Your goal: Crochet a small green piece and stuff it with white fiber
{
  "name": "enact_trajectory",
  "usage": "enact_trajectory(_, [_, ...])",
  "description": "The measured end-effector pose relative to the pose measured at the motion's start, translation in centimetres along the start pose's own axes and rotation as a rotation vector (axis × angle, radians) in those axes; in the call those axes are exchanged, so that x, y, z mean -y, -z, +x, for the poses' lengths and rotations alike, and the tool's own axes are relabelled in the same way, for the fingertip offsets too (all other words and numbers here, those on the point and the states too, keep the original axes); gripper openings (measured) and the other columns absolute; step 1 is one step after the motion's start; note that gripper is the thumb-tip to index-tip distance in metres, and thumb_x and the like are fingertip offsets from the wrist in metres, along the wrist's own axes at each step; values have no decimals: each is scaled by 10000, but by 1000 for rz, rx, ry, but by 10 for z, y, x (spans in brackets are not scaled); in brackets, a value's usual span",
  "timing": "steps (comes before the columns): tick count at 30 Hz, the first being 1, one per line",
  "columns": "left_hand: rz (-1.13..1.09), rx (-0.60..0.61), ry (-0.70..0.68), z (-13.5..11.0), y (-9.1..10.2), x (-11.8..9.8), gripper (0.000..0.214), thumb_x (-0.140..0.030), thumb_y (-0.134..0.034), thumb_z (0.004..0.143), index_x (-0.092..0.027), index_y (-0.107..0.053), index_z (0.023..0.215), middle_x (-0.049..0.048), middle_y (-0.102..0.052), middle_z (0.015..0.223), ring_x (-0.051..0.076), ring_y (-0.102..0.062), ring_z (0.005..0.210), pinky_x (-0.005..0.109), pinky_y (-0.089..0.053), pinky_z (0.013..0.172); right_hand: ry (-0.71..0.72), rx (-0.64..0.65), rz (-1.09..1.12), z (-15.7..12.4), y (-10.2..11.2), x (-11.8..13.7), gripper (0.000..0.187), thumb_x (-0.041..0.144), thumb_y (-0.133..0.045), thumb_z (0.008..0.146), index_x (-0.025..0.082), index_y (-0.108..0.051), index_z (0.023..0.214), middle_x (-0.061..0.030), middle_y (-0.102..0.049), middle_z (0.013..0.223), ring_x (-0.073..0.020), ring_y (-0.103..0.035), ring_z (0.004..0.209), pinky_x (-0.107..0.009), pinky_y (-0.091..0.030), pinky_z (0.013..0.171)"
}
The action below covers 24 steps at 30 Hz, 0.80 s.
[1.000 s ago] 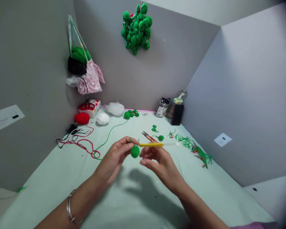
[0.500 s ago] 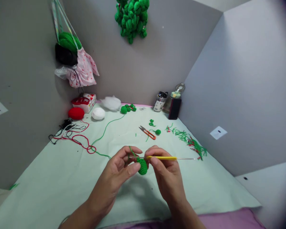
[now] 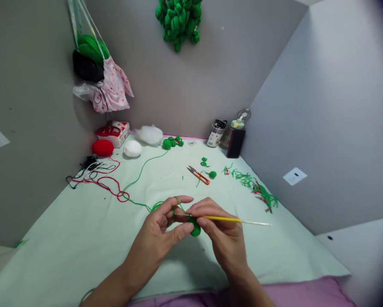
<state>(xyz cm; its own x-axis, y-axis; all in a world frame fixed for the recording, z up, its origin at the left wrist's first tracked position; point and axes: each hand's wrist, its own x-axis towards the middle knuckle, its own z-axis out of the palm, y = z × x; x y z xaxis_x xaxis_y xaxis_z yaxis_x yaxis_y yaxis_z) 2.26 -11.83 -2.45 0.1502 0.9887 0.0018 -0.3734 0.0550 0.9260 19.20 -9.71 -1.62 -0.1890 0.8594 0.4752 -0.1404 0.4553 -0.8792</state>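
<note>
My left hand pinches a small green crocheted ball between thumb and fingers, with green yarn looped over its forefinger. Right beside it, my right hand grips a yellow-handled crochet hook; the handle end points right and the tip is at the ball, hidden by fingers. The yarn strand trails left and back across the pale green table cover.
Orange snips and small green pieces lie mid-table, green and red yarn scraps at right. Red and white yarn balls, a box, stuffing, a tin and a bottle line the back. Grey panels wall the table.
The view tilted down, then steadied. Both hands came nearer and lower with the ball. The hook's tip has gone into the ball, and its handle now slants down to the right.
</note>
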Motion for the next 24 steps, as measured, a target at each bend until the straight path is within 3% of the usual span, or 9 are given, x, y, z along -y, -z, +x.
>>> enact_trajectory(8, [-132, -9, 7, -3, -2, 0, 501, -262, -936, 751, -307, -775, 1223, 9, -642, 906, 192, -643, 942, 303, -536, 933, -158, -94, 186, -4, 3, -16, 160, 361, -692, 1010, 283, -829, 1038, -24, -743, 925, -148, -646, 812, -272, -517, 744])
enact_trajectory(16, [-75, -54, -3, -9, -5, -10, 422, -231, -835, 844, -290, -750, 1253, -3, -626, 951, 186, -633, 974, 322, -495, 979, -111, 16, 153, -2, 4, -10, 159, 350, -682, 1019, 271, -818, 1000, -16, -728, 912, -137, -624, 792, -269, -504, 742])
enact_trajectory(24, [64, -51, 2, -9, 1, -11, 345, -343, -792, 903, -306, -742, 1242, 10, -622, 993, 184, -598, 1001, 284, -484, 936, -107, -47, 234, -4, 2, -11, 145, 333, -686, 1018, 272, -815, 995, -7, -763, 915, -112, -661, 735, -240, -537, 713])
